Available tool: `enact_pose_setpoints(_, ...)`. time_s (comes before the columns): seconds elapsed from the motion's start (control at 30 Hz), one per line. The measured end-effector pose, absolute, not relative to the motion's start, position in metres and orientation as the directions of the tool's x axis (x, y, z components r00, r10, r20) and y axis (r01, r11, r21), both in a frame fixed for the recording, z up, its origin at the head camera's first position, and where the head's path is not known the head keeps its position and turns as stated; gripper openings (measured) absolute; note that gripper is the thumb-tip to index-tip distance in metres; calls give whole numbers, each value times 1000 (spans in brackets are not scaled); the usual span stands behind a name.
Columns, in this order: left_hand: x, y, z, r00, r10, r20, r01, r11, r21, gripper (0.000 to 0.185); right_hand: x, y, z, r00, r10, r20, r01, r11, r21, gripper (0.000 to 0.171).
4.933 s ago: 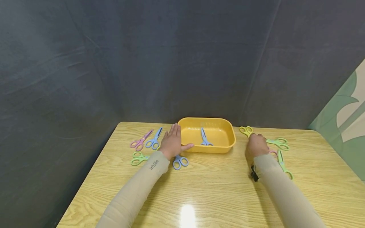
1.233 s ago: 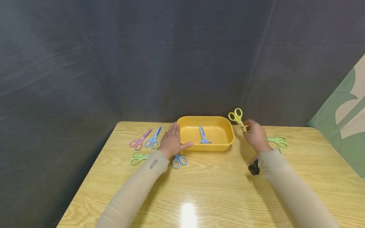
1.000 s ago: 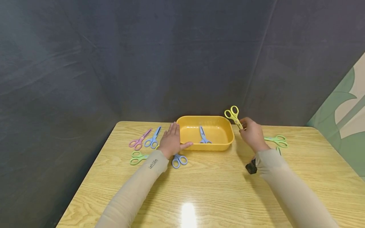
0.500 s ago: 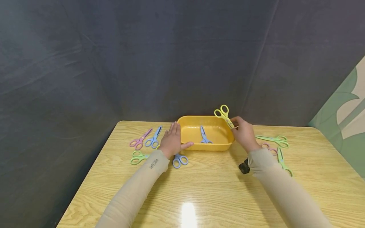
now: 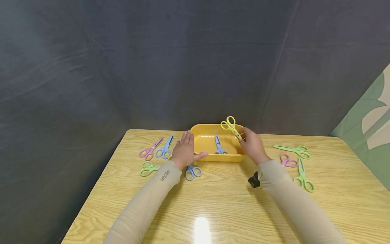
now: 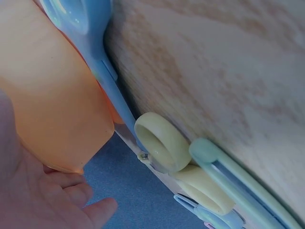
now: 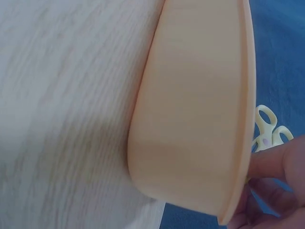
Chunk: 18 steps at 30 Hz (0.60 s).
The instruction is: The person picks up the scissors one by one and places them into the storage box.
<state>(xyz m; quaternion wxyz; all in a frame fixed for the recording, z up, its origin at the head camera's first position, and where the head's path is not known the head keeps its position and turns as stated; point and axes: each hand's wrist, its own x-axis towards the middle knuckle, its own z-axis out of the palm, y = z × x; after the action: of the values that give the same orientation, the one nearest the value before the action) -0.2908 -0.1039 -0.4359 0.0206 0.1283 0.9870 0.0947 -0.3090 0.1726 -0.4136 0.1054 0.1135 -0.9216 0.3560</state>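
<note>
A yellow plastic bin (image 5: 202, 158) stands at the back of the table with a pair of blue scissors (image 5: 219, 145) inside. Over its right half, my right hand (image 5: 253, 146) pinches yellow scissors (image 5: 230, 126) by the blades, handle loops pointing up and to the left. In the right wrist view the scissors' loops (image 7: 267, 119) show beyond the bin's rim. My left hand (image 5: 183, 151) lies with fingers straight along the bin's left end, thumb stretched over the front rim. Under that hand's wrist lie other blue scissors (image 5: 193, 172), partly hidden.
On the left are pink scissors (image 5: 149, 151), blue scissors (image 5: 164, 149) and green scissors (image 5: 148, 168); a yellow pair (image 6: 162, 143) lies under my left hand. On the right lie two green pairs, one behind (image 5: 294, 149), and pink scissors (image 5: 287, 161). A dark cloth (image 5: 195, 67) hangs behind.
My right hand has lifted the yellow scissors from the table's right side and carried them left over the bin, uncovering the pink and green scissors there. My left hand has stayed in place.
</note>
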Motion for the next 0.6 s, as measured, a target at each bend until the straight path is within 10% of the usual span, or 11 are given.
enact_pose_setpoints(0.6, -294, -103, -439, -966, 257, -12, 250, 950, 189, 113, -308, 163, -425, -941, -155, 300, -305, 771, -559, 32)
